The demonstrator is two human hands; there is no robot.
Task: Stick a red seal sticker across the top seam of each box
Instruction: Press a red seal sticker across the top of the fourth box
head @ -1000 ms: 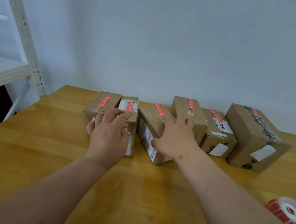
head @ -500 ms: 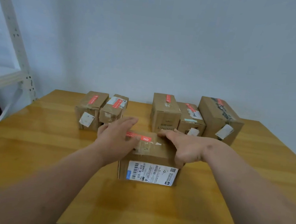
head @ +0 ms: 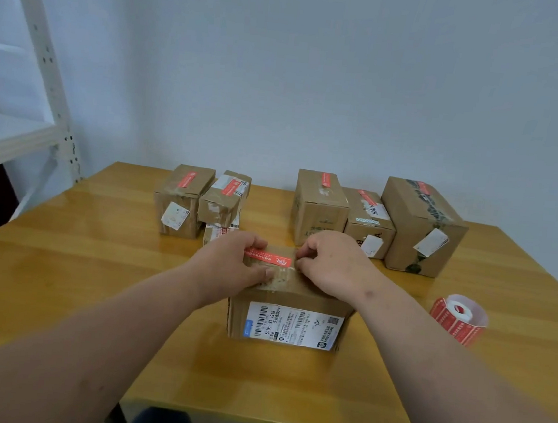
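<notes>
A cardboard box [head: 288, 322] with a white shipping label on its near face stands in the middle of the table. A red seal sticker [head: 267, 256] lies across its top. My left hand [head: 230, 268] grips the box's top left edge, its thumb pressed on the taped top. My right hand [head: 330, 263] rests curled on the top right, its fingertips pinching at the sticker's right end. A roll of red seal stickers [head: 459, 318] lies on the table to the right.
Along the back of the wooden table [head: 59, 257] stand several sealed boxes: two at the left [head: 182, 197] [head: 225, 199] and three at the right [head: 318, 205] [head: 368, 220] [head: 420, 226]. A white metal shelf [head: 25, 88] rises at the far left.
The box was pulled from the back row toward me and turned label-forward. My hands shifted on its top, and my right fingers have now curled at the sticker's end.
</notes>
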